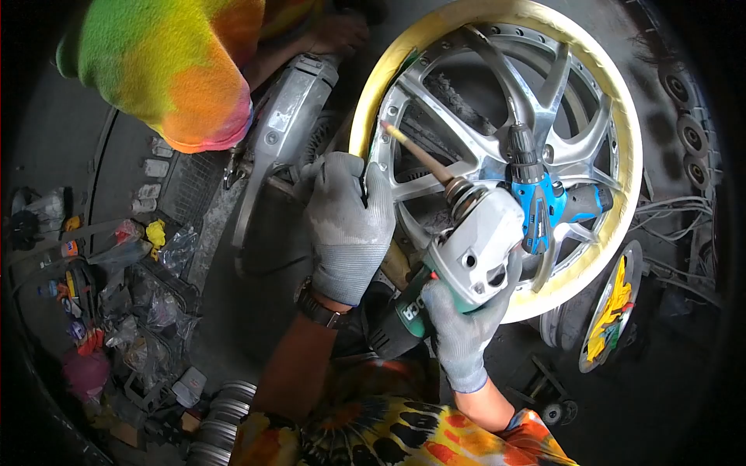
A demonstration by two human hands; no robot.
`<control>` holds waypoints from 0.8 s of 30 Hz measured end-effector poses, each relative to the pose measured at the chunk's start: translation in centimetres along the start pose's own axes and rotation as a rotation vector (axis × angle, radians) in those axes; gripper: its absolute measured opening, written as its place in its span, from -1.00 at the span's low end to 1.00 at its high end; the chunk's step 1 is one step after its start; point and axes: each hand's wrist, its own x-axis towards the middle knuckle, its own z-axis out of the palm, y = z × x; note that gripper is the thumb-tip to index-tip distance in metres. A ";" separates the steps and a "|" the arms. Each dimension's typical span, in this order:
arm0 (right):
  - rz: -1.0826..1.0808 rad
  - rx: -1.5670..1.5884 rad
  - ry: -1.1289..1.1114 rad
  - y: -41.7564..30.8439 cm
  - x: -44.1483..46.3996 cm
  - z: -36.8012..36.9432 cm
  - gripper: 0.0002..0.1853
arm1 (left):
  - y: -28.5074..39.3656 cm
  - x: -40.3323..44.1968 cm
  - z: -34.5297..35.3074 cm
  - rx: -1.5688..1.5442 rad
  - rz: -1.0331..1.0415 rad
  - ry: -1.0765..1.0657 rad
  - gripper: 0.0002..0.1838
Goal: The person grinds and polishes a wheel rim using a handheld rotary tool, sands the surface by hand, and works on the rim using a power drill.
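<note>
My right hand [475, 322], in a grey knitted glove, is wrapped round a green and silver angle grinder [486, 241]. A long tapered bit [420, 154] sticks out of the grinder, its tip close to the inner edge of the rim. My left hand [350, 221], gloved too, grips the lower left edge of a spoked alloy wheel [447, 116]. Yellowish tape [631, 155] covers the outer rim. Across the spokes lies a blue and black cordless drill [540, 203]. Whether the bit touches the metal, I cannot tell.
At upper left, another person in a tie-dye top [179, 70] has a hand [338, 35] by a large grey machine [291, 109]. Bags and scraps [148, 311] clutter the left floor. A disc with a yellow cloth [610, 311] stands at right, near cables [676, 210] and stacked metal rings [225, 415] at lower left.
</note>
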 end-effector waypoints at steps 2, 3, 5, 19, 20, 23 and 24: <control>-0.024 -0.078 -0.013 0.8 -0.5 -0.7 0.24 | -0.1 0.0 0.1 0.004 0.024 0.017 -0.82; -0.047 -0.156 -0.025 0.8 -0.6 -0.9 0.24 | -0.1 0.0 0.1 0.002 0.021 0.014 -0.82; -0.021 -0.100 -0.014 0.2 0.0 -0.4 0.24 | 0.0 0.0 0.1 0.002 0.018 0.012 -0.82; 0.040 -0.033 -0.025 -0.1 0.2 -0.7 0.26 | -1.0 -0.1 0.7 0.118 0.099 0.092 -0.80; 0.033 -0.032 -0.028 -0.1 0.3 -0.8 0.26 | -1.0 -0.2 0.8 0.118 0.098 0.089 -0.80; 0.065 -0.054 -0.056 -0.6 0.2 -1.2 0.26 | -1.0 -0.2 0.8 0.139 0.111 0.090 -0.80; 0.069 -0.054 -0.056 -0.5 -0.1 -1.5 0.26 | -0.9 -0.3 0.8 0.126 0.097 0.093 -0.80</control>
